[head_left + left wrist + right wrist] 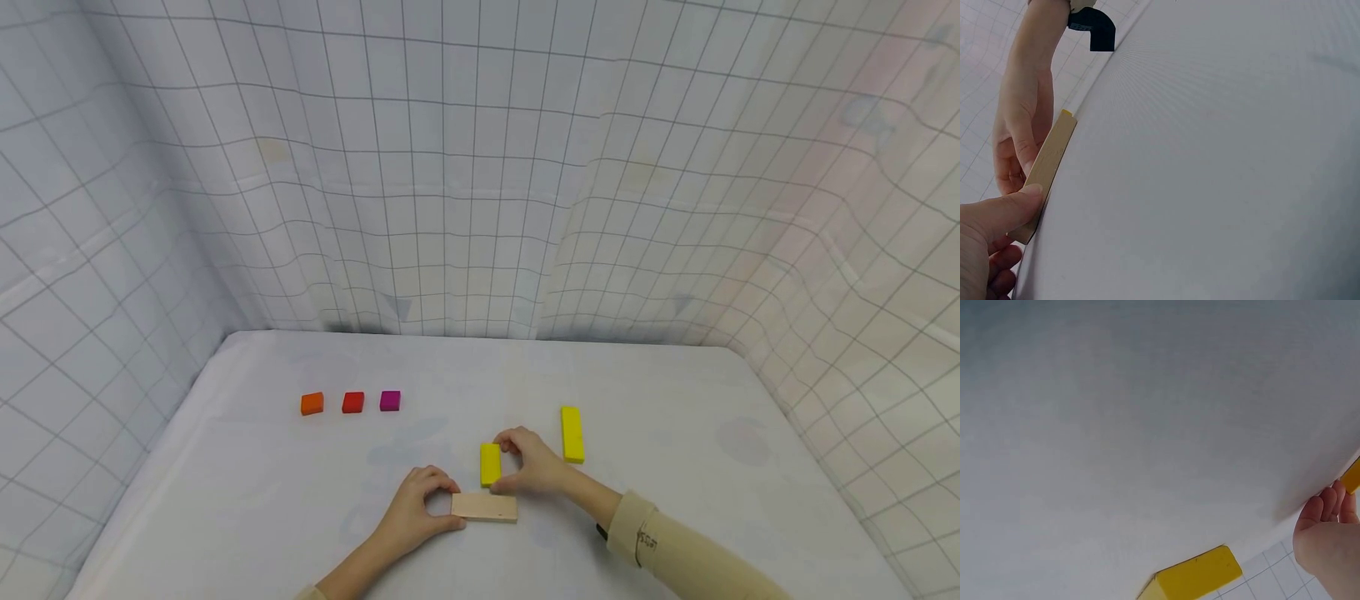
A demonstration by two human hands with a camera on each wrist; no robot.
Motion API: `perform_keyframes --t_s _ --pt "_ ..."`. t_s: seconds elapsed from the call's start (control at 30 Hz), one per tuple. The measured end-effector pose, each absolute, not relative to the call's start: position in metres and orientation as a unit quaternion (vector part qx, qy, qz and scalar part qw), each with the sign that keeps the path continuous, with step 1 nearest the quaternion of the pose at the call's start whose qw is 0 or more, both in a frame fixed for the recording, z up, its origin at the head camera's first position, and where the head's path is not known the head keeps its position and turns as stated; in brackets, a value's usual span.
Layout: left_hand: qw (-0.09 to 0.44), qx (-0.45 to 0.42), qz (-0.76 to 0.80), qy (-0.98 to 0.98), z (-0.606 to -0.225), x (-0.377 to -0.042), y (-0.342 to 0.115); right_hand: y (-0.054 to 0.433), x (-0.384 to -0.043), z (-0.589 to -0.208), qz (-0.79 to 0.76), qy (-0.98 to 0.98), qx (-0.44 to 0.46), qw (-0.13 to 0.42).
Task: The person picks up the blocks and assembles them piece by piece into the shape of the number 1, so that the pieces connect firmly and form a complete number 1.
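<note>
A plain wooden block (pixel 484 507) lies lengthwise across the near middle of the table. My left hand (pixel 417 510) pinches its left end between thumb and fingers; the left wrist view shows the thumb (pixel 1013 212) across the block's side. Just beyond the wooden block, a shorter yellow block (pixel 490 464) points away from me. My right hand (pixel 531 463) holds it from the right, with thumb at the near end and fingers at the far end. In the right wrist view, only part of this yellow block (pixel 1352 477) appears beside the fingers.
A longer yellow block (pixel 572 434) lies to the right, beyond my right forearm. Toward the back left stand an orange block (pixel 312 403), a red block (pixel 353 402) and a purple block (pixel 390 401) in a spaced row. Gridded white curtains (pixel 480 167) enclose the table.
</note>
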State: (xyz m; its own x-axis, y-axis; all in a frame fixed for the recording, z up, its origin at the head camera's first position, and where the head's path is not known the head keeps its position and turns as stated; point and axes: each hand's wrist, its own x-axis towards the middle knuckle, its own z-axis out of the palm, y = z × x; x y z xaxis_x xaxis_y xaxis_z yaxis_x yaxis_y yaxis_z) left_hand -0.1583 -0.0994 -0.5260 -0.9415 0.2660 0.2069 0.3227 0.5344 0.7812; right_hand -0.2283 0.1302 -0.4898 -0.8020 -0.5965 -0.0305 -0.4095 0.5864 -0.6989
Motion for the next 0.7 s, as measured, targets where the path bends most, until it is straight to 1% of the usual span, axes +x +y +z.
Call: perform_keyframes --t_s 0.7 --pt "0.030 -0.165 -0.448 -0.878 -0.5264 -0.1577 -0.0990 0.1343 -0.2309 -0.4912 -0.361 0.873 -0.298 0.135"
